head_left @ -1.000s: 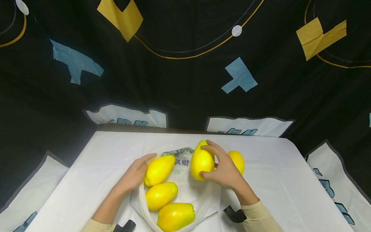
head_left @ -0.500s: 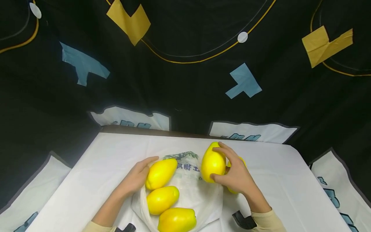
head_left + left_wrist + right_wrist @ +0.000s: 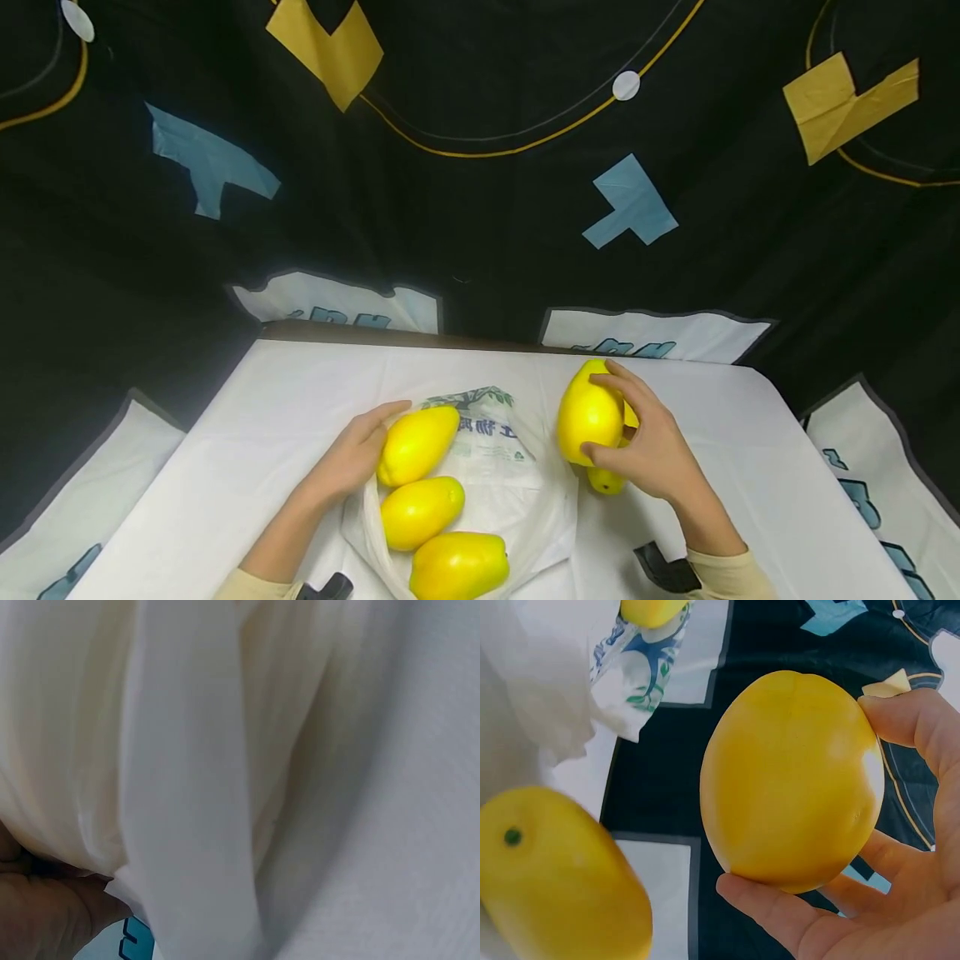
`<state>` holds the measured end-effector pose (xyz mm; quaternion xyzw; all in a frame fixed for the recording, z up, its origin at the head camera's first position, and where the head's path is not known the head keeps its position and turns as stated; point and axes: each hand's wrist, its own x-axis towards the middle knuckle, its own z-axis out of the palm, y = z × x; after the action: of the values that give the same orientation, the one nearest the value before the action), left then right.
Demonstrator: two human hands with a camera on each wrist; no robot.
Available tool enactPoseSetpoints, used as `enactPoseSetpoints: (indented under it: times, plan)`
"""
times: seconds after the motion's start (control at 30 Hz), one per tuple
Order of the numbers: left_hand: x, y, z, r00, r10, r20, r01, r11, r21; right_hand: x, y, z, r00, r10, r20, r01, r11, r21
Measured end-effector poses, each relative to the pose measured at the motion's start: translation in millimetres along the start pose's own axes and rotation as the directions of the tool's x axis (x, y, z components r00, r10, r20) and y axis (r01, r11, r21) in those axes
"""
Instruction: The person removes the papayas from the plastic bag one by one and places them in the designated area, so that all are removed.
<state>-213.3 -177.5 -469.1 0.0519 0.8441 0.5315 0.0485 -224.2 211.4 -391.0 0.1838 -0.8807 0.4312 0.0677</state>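
Note:
My right hand (image 3: 656, 446) grips a yellow mango-like fruit (image 3: 588, 412) right of the bag, thumb and fingers on opposite sides; the right wrist view shows this fruit (image 3: 791, 784) close up. Partly hidden behind it, a second yellow fruit (image 3: 606, 482) lies on the table. A white plastic bag (image 3: 536, 508) with printed lettering and a tree lies with its mouth spread. Three more yellow fruits (image 3: 423, 512) are at its left side. My left hand (image 3: 352, 454) holds the bag's left edge beside the farthest of them; the left wrist view shows bag folds (image 3: 187, 772) and a thumb (image 3: 52, 915).
Under everything is a table with a white cover (image 3: 300, 392). Beyond its far edge hangs a black cloth (image 3: 465, 225) with blue and gold patches. Black wrist mounts (image 3: 663, 571) sit at both sleeves.
My right hand has carried its fruit rightward from over the bag to beside it, in front of the fruit on the table. The left hand has stayed at the bag's edge.

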Motion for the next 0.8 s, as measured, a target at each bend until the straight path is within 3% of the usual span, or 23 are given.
enactPoseSetpoints:
  times: [0.8]
  plan:
    - [-2.6,-2.2,0.4,1.000,-0.027,-0.002,0.027,1.000,-0.009,-23.6,20.6,-28.5,0.999,0.036,-0.034,-0.039,0.995,-0.091]
